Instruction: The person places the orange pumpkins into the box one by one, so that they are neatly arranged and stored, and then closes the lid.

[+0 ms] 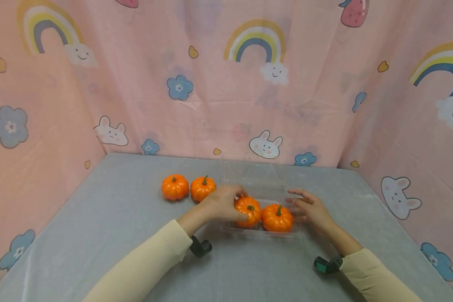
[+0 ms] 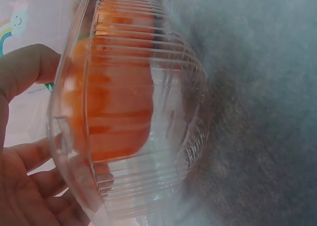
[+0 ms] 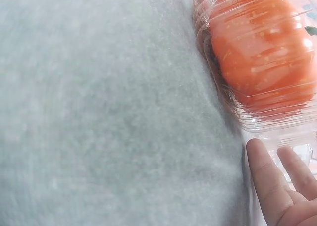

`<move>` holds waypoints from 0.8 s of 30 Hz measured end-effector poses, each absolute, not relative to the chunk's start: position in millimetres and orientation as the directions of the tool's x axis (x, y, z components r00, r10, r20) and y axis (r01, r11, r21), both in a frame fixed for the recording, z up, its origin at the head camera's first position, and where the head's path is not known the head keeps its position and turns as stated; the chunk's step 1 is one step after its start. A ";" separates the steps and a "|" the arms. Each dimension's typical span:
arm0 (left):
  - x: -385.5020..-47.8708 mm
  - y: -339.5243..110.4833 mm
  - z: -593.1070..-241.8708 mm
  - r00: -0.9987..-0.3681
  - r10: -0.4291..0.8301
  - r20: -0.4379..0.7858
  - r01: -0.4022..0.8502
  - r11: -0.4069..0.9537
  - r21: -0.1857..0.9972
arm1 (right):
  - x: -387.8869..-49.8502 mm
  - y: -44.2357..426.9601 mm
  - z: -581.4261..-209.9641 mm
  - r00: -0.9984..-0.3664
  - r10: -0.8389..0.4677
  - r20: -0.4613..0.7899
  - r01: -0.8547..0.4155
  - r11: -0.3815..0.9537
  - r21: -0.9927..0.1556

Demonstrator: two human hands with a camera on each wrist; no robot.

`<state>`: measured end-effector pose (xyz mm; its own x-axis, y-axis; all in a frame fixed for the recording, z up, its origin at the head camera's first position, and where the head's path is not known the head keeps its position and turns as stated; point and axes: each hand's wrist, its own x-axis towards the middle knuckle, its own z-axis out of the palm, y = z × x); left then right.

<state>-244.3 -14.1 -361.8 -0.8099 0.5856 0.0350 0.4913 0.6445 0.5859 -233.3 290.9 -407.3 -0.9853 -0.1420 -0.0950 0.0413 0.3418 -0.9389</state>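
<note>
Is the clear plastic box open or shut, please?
Open. The box has its lid turned back, leaving the two pumpkins inside uncovered.

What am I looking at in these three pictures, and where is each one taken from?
This is a person working bare-handed, not a robot. The wide picture is taken from the head; the two close-ups come from the left and right wrists. On the grey table sits an open clear container with two orange pumpkins inside; two more pumpkins stand to its left. The left hand grips the left pumpkin inside; the right hand is by the container's right end, holding nothing.
</note>
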 end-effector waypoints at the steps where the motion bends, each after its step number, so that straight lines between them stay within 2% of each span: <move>1: -244.1 -13.7 -362.2 -0.809 0.587 0.032 0.493 0.648 0.581 | -233.1 290.7 -407.1 -0.985 -0.140 -0.096 0.042 0.343 -0.938; 24: -240.0 -10.6 -361.2 -0.795 0.606 -0.024 0.529 0.711 0.464 | -230.7 288.8 -403.9 -0.986 -0.142 -0.086 0.033 0.343 -0.939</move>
<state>-240.0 -10.6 -361.2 -0.7947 0.6065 -0.0238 0.5287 0.7110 0.4637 -230.7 288.8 -403.9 -0.9860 -0.1424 -0.0863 0.0327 0.3428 -0.9388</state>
